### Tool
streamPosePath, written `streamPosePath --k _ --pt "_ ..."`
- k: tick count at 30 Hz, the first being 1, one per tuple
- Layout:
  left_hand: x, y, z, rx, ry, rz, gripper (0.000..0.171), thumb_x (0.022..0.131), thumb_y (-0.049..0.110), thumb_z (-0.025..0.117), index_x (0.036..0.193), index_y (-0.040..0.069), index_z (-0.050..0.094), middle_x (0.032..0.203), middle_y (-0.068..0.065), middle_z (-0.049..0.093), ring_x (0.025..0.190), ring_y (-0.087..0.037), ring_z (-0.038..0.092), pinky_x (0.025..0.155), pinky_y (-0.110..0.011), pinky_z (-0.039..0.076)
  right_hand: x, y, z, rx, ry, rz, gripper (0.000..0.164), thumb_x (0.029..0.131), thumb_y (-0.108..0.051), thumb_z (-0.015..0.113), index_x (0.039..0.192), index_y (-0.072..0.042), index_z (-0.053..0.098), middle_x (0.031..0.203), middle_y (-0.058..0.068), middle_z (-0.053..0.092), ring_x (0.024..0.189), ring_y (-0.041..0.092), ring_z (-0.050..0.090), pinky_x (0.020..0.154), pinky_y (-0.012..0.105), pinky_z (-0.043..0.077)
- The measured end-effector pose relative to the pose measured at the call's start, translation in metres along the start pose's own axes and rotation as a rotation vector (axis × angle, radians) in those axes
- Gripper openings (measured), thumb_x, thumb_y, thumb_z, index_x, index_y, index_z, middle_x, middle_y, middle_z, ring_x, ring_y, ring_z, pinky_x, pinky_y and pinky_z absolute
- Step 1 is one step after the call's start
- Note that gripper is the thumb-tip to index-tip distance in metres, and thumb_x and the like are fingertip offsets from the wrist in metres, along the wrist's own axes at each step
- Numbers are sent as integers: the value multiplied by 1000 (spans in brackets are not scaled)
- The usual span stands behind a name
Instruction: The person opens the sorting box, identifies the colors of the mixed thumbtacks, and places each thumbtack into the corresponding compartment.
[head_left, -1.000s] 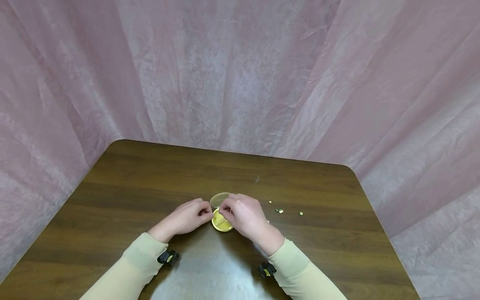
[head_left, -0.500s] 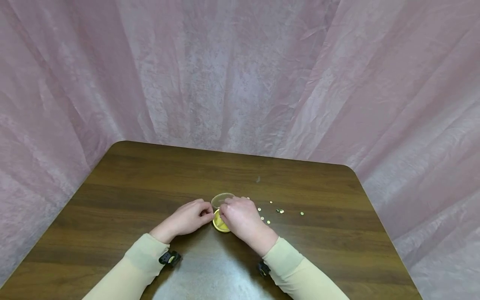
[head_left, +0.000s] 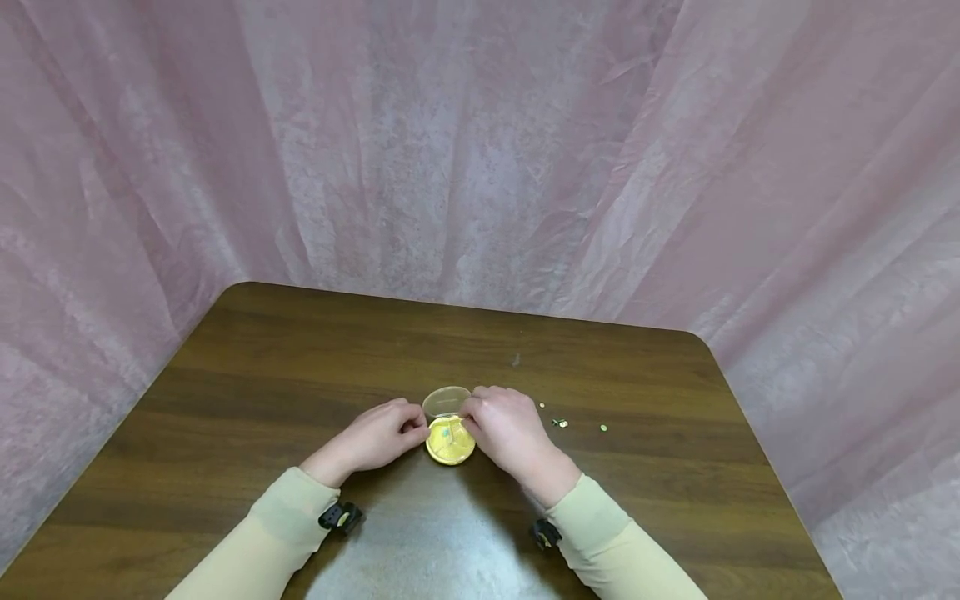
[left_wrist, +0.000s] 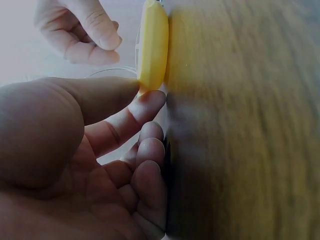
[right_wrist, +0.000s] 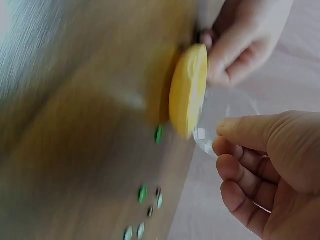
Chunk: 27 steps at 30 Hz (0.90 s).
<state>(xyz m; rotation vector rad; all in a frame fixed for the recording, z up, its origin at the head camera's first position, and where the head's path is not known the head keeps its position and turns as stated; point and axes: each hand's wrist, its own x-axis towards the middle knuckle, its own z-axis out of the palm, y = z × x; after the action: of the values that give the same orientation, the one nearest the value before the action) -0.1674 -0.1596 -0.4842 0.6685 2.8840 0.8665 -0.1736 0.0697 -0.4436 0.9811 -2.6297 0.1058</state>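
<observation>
Yellow case (head_left: pixel 451 454) lies below-left of right hand (head_left: pixel 513 433), fingers (right_wrist: pixel 235 170) released; left hand (head_left: pixel 378 435) pinches its far rim.

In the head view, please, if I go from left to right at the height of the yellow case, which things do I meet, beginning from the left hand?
Left hand, yellow case, right hand, small cluster of pieces, lone green piece.

Indoors, room type unclear; pink drapes (head_left: pixel 450 150) behind, 1 wood-grain table (head_left: pixel 337 346)
</observation>
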Motion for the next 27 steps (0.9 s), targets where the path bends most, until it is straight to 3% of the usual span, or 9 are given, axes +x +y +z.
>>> streamPosePath --k 10,21,27 --pt "0 3 -3 0 0 -5 14 92 24 64 79 27 59 75 10 50 72 -8 47 65 -28 39 -9 45 -8 35 29 139 7 83 -18 75 87 -24 75 80 -13 59 75 13 63 63 34 48" --pt "4 1 1 2 2 3 15 92 24 64 78 28 59 75 11 49 71 -8 47 65 -28 38 -27 70 -12 -20 -130 213 17 77 -20 80 75 -28 65 74 -14 54 71 12 59 60 36 46" --pt "4 0 0 -1 0 -7 15 93 23 63 79 27 59 75 10 49 71 -8 46 65 -29 38 -29 73 -9 -20 -159 203 17 75 -21 80 72 -27 65 74 -14 55 71 13 60 59 37 46"
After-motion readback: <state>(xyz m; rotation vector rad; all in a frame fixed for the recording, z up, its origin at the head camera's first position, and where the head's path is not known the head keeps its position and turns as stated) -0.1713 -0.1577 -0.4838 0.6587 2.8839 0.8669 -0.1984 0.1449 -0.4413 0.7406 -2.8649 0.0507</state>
